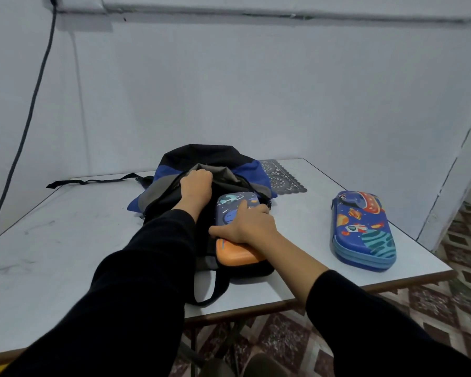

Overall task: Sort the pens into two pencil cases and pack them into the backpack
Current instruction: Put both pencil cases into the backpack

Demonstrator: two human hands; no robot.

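Note:
A black, grey and blue backpack (201, 159) lies on the white table (65, 227) with its mouth facing me. My left hand (195, 186) grips the grey upper flap of the opening and holds it up. My right hand (246, 224) lies on top of a purple-and-orange pencil case (237, 251) with a space print and holds it. The case's far end sits inside the backpack's mouth and its orange end sticks out toward me. A second, blue pencil case (365, 229) with rockets and planets lies closed on the table to the right. No pens are visible.
A dark lace-patterned mat (282, 176) lies behind the backpack. A backpack strap (90, 181) trails to the left and another loops over the table's front edge (212, 292). A black cable (30, 110) hangs down the wall at left. Patterned floor shows beyond the table's right edge.

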